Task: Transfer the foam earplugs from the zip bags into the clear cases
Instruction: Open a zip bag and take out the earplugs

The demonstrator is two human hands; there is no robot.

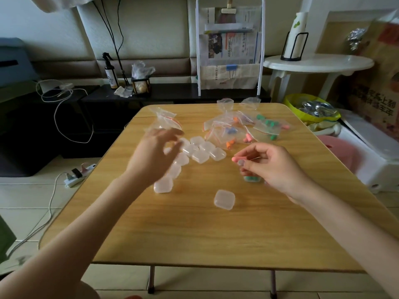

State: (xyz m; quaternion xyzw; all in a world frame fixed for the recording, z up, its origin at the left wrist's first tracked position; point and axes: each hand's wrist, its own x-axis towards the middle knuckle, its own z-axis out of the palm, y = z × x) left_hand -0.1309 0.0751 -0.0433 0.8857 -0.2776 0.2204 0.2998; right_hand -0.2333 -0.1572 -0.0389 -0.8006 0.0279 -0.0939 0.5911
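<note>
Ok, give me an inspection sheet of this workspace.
Surface: wooden table, bare at the near edge.
Job's things: zip bags of earplugs at the far right; empty bags at the far left; clear cases clustered mid-table; one case apart.
Clutter: nothing seen on the table.
Hands: left hand blurred, fingers spread over the cases; right hand pinching a pink earplug, green ones beneath it.
Cables: power strip and cords on the floor.
Surroundings: newspaper rack, spray bottle, white side table.
</note>
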